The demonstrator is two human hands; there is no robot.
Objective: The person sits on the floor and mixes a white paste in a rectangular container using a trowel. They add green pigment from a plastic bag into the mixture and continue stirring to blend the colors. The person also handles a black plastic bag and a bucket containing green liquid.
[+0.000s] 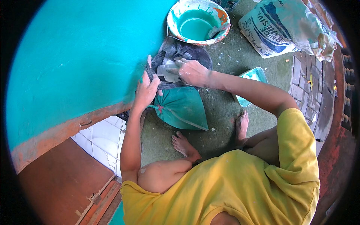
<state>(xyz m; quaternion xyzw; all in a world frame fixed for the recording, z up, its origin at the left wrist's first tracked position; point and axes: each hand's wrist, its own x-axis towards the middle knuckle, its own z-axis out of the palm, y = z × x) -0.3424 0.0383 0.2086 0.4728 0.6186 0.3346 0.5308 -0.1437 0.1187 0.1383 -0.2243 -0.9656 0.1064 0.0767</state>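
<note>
My left hand (146,88) grips the edge of a black plastic bag (168,50) beside the turquoise wall. The bag's mouth is spread, with pale grey-white flat material (167,72) showing inside. My right hand (191,72) reaches over the bag with curled fingers. Its fingertips meet the pale material, but what they hold, if anything, is hard to make out. Whitish residue coats both hands. Just below the bag lies a green cloth or plastic bundle (182,108), gathered at its left end with a reddish tie.
A paint-smeared white basin (171,28) of turquoise paint, with a tool resting inside, stands beyond the bag. At the far right is a large white-and-blue sack (262,32). A turquoise-stained tray (258,75) sits under my right forearm. My bare feet rest on the concrete floor (221,123).
</note>
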